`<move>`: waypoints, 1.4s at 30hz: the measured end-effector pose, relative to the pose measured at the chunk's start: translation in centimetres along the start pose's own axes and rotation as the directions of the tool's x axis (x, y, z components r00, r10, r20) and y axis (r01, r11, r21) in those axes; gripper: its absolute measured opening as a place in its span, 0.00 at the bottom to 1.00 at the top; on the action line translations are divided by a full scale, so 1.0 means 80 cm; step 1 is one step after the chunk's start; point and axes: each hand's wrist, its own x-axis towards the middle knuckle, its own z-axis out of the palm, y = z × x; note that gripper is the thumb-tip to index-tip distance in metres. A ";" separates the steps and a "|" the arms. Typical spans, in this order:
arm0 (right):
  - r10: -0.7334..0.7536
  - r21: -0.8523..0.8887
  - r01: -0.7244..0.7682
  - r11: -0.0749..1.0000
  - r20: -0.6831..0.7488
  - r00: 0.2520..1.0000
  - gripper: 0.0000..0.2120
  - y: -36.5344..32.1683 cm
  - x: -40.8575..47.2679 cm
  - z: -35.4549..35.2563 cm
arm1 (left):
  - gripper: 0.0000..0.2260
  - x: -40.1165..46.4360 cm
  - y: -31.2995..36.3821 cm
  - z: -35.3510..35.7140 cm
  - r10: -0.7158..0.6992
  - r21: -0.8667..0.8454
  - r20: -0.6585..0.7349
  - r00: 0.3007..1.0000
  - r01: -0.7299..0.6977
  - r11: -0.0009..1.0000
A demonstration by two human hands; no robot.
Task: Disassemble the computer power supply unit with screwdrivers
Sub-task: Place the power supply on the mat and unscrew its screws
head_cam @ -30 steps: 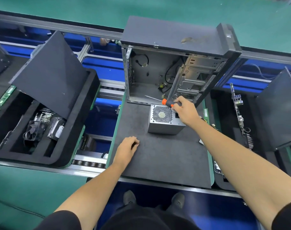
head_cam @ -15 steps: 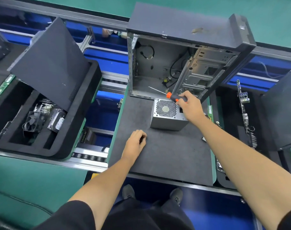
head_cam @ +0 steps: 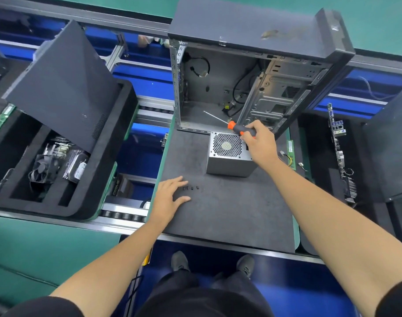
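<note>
The right grip (head_cam: 260, 143) is curled round the black-and-orange handle of a screwdriver (head_cam: 240, 129), holding it over the far right corner of the PSU (head_cam: 229, 154). The thin shaft points away from the PSU, up and to the left, into the open case (head_cam: 241, 72). The left grip (head_cam: 170, 195) lies flat on the tabletop (head_cam: 229, 213) with fingers spread and straight, holding nothing, well to the near left of the PSU.

The PSU is a silver box standing on the dark mat of the tabletop, with its round honeycomb fan grille facing up. Its far edge sits just in front of the case's opening. Four small black screws (head_cam: 191, 188) lie in a short row on the mat, near and to the left of the PSU, just beside the left fingertips (head_cam: 180, 179).

Left of the PSU, well apart across a blue gap, a black foam tray (head_cam: 117, 143) holds a fan (head_cam: 43, 168) and other parts, with a dark panel (head_cam: 62, 88) leaning over it. Right of the PSU, a green board (head_cam: 291, 152) lies along the mat's edge, and beyond it a motherboard (head_cam: 339, 147) stands on edge in another tray.
</note>
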 end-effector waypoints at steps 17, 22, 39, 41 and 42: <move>0.012 -0.003 -0.012 1.000 0.024 1.000 0.05 -0.005 0.000 -0.006 | 0.13 0.027 0.027 0.017 0.019 0.057 0.077 0.997 -0.024 0.998; -0.002 0.039 0.001 0.999 0.013 1.000 0.02 -0.005 -0.003 -0.007 | 0.07 0.033 0.030 0.019 0.075 0.021 0.121 0.990 -0.078 0.997; 0.271 0.479 -0.165 0.862 -0.162 0.949 0.04 0.036 -0.017 -0.028 | 0.15 0.052 0.043 0.008 0.015 0.034 0.054 0.998 -0.017 0.999; 0.318 0.538 -0.198 0.820 -0.139 0.938 0.04 0.039 -0.016 -0.031 | 0.20 0.076 0.071 0.005 -0.155 -0.187 -0.023 0.988 0.148 0.971; 0.331 0.553 -0.209 0.807 -0.129 0.935 0.05 0.041 -0.015 -0.032 | 0.22 0.094 0.088 0.003 -0.284 -0.331 -0.005 0.959 0.266 0.906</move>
